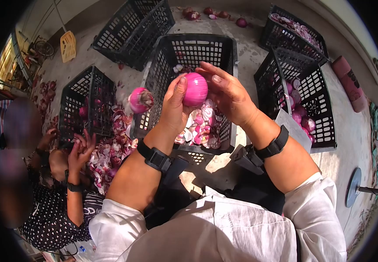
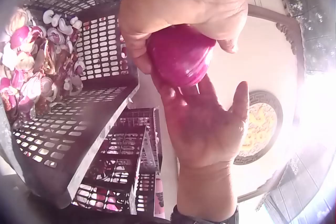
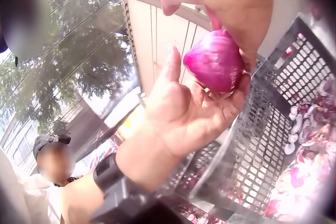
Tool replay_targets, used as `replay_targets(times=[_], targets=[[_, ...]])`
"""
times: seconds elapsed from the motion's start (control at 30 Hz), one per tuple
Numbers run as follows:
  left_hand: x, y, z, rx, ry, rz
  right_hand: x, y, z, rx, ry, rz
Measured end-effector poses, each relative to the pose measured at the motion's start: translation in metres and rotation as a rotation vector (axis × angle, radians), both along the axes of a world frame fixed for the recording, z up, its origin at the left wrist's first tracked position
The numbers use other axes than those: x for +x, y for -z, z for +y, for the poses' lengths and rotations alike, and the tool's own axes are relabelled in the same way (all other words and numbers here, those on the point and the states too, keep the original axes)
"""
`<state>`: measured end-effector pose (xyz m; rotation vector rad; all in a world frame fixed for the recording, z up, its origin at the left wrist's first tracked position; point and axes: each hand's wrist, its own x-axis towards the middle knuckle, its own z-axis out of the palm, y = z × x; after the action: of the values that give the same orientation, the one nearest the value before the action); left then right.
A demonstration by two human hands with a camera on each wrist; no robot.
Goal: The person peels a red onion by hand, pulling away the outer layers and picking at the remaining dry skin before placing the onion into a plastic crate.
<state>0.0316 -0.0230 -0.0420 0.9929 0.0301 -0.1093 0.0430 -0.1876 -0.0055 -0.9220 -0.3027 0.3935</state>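
Observation:
A peeled purple onion (image 1: 195, 89) with a glossy skin is in my left hand (image 1: 173, 105), whose thumb lies along its near side in the head view. The right wrist view shows that hand's fingers curved under the onion (image 3: 215, 61). My right hand (image 1: 235, 98) is right beside the onion, its fingers extended and its palm turned toward it. Below both hands is a black slatted crate (image 1: 154, 100) with loose onion skins (image 1: 204, 126) inside. Another onion (image 1: 141, 100), with a browned dry end, shows by the crate's left rim.
Black crates stand at the left (image 1: 84, 87), back (image 1: 132, 35) and right (image 1: 324, 105), some with onions. A skin pile (image 1: 106, 161) lies at left, near another person's hand (image 1: 82, 148). A yellow slotted scoop (image 1: 68, 46) is at the back left.

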Motion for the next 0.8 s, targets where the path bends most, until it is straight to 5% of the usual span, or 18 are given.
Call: replay_targets(times=[0.2,0.4,0.5,0.8], targets=[[-0.005,-0.016,0.009,-0.298,0.203,0.106,0.007,0.004,-0.008,-0.310,0.061,-0.269],[-0.016,-0.033,-0.009,-0.473,0.090,0.293,0.003,0.003,-0.003,-0.325,0.000,-0.323],[-0.011,-0.017,0.006,-0.564,0.283,0.245,0.000,0.001,0.000,-0.349,-0.026,-0.329],[-0.009,-0.006,0.009,-0.467,0.223,0.151,-0.001,0.005,0.003,-0.448,-0.001,-0.382]])
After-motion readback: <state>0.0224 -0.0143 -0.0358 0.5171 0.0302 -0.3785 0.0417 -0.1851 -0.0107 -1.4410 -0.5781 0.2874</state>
